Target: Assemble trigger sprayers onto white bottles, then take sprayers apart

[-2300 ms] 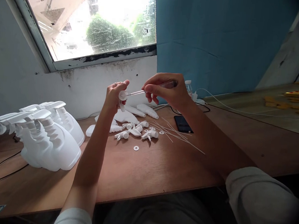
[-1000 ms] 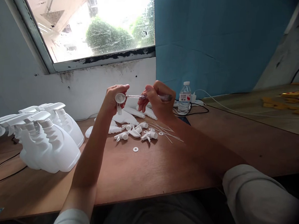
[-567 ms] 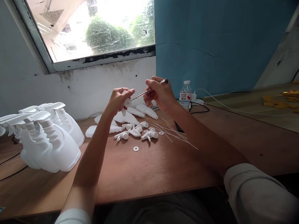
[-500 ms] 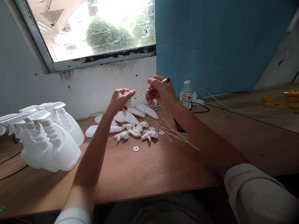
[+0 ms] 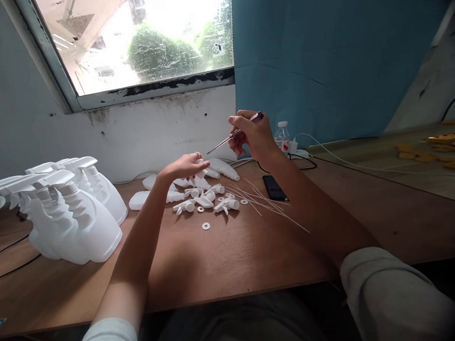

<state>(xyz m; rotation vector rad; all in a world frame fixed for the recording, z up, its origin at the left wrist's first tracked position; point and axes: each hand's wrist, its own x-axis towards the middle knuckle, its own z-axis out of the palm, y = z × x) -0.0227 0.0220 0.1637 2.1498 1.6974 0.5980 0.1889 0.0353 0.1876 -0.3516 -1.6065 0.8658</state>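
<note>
My left hand (image 5: 187, 168) is palm-down over the pile, its fingers closed round a white spray trigger head that it mostly hides. My right hand (image 5: 253, 135) grips a screwdriver (image 5: 224, 143) with a dark handle and thin metal shaft. The shaft slants down left, its tip just above my left hand and apart from it. Below lie several white spray trigger heads (image 5: 228, 205) and flat white washers (image 5: 206, 226). One washer (image 5: 201, 209) rests beside the trigger heads. Thin white tubes (image 5: 264, 201) fan out to the right.
White spray bottles (image 5: 89, 222) with trigger heads stand in a cluster at left. More white bottles (image 5: 224, 168) lie behind the pile. A black phone (image 5: 275, 188), a clear water bottle (image 5: 282, 135) and cables are at the back right. The wooden table (image 5: 212, 264) ends near my lap.
My left hand has lowered and turned palm-down, away from the screwdriver tip. The screwdriver has drawn up and right of it. Another washer now shows on the table among the trigger heads.
</note>
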